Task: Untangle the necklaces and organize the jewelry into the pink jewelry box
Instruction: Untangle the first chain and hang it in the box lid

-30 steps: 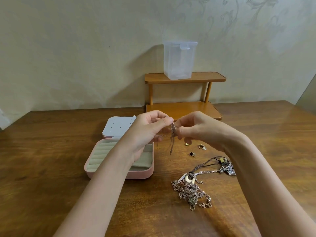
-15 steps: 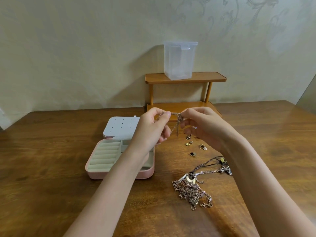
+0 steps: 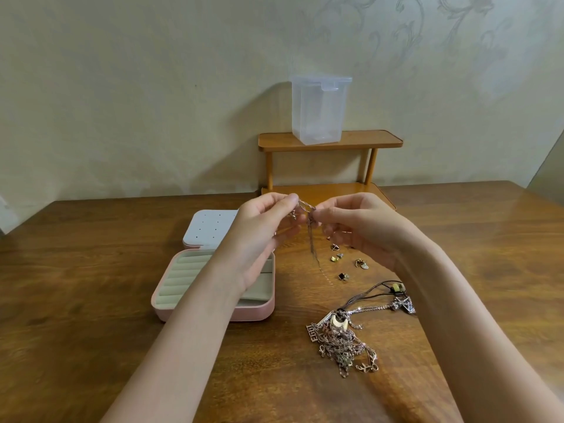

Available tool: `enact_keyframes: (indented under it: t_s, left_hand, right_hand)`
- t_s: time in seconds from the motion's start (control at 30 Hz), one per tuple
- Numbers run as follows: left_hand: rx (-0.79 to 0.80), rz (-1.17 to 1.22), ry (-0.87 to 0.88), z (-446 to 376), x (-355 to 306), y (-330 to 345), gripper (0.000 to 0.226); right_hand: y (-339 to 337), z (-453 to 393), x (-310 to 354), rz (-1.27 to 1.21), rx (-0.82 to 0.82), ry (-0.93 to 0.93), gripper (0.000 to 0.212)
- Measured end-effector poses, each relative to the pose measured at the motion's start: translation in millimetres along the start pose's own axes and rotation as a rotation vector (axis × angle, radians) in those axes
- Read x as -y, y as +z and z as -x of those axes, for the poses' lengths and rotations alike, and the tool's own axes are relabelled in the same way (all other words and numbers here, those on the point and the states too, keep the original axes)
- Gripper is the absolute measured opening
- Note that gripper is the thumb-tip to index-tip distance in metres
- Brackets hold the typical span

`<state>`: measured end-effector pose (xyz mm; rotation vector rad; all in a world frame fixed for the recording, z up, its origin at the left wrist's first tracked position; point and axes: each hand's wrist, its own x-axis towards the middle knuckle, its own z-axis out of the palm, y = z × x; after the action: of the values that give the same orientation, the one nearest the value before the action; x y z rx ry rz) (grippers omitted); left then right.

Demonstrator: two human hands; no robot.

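Observation:
My left hand and my right hand are raised above the table and pinch a thin silver chain between them; its loose end hangs down toward the wood. The pink jewelry box lies open on the table below my left forearm, with ring rolls and a white earring panel in its lid. A tangled heap of necklaces lies on the table in front of my right arm, with a dark cord necklace running out of it. Several small earrings lie scattered under my right hand.
A small two-tier wooden shelf stands against the wall behind the hands, with a clear plastic container on its top tier. The brown wooden table stretches to both sides.
Both hands have risen and drawn slightly apart with the chain, which now stretches between the fingertips and hangs lower than a second ago.

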<state>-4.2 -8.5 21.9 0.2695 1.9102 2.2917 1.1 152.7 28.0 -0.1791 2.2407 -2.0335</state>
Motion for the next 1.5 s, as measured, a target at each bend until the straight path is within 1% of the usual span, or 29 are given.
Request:
enact_keyframes:
  t_s: [0.1, 0.2, 0.33, 0.43, 0.53, 0.67, 0.8, 0.83, 0.87, 1.0, 1.07, 1.13, 1.23, 1.3, 1.4, 1.5]
  left_hand:
    - [0.003, 0.051, -0.044, -0.3, -0.4, 0.5, 0.013]
    - [0.029, -0.074, -0.057, -1.5, 0.4, -2.2, 0.009]
    - [0.065, -0.21, -0.035, -1.7, 2.6, -4.4, 0.005]
    - [0.048, -0.283, 0.002, -1.2, 3.2, -3.5, 0.01]
    - [0.04, -0.293, 0.018, -1.3, 4.4, -2.3, 0.013]
    - [0.062, -0.191, 0.0, -0.8, 3.3, -0.2, 0.013]
    - [0.056, 0.128, -0.113, 0.3, -3.6, -2.5, 0.014]
    - [0.054, 0.142, -0.116, 0.2, -4.2, -3.3, 0.013]
    - [0.055, 0.094, -0.105, 0.3, -3.7, -3.5, 0.013]
    - [0.111, -0.275, -0.027, 1.6, 0.1, -0.1, 0.014]
    - [0.133, -0.422, 0.0, 2.1, 1.1, 2.0, 0.016]
    - [0.127, -0.575, 0.066, 2.3, 2.2, 3.0, 0.016]
    - [0.117, -0.672, 0.129, 2.9, 2.7, 3.8, 0.009]
    - [0.091, -0.625, 0.094, 1.7, 3.2, 1.6, 0.007]
    - [0.052, -0.374, -0.01, 0.3, 4.2, 0.2, 0.01]
    - [0.029, -0.113, -0.078, 0.7, 2.4, 0.7, 0.011]
  right_hand:
    - [1.2, 0.0, 0.2, 0.05, 0.003, -0.011, 0.008]
    - [0.7, -0.5, 0.4, -0.008, 0.006, -0.022, 0.007]
    - [-0.2, 0.0, 0.9, -0.018, 0.017, -0.034, 0.004]
    - [0.5, 0.5, 1.6, 0.034, 0.022, -0.038, 0.007]
    - [1.5, 0.9, 1.9, 0.061, 0.035, -0.042, 0.012]
    - [2.4, 3.1, 3.3, 0.042, 0.125, -0.049, 0.018]
    - [-0.3, 6.0, 5.3, 0.051, 0.179, -0.046, 0.019]
    - [-0.5, 5.7, 5.1, 0.025, 0.164, -0.051, 0.018]
    - [-0.3, 5.0, 5.1, 0.004, 0.136, -0.061, 0.017]
    - [1.2, 0.8, 4.7, -0.027, -0.034, -0.114, 0.016]
    - [0.4, 0.2, 3.9, -0.099, -0.057, -0.11, 0.018]
    - [0.5, 0.2, 2.2, -0.113, -0.058, -0.088, 0.019]
    - [0.9, 0.0, 1.3, -0.068, -0.09, -0.067, 0.021]
    - [0.1, 0.4, 2.2, -0.095, -0.088, -0.068, 0.02]
    - [-0.8, 1.8, 3.1, -0.149, -0.04, -0.067, 0.018]
    - [-1.5, 2.4, 2.3, -0.173, 0.032, -0.064, 0.016]
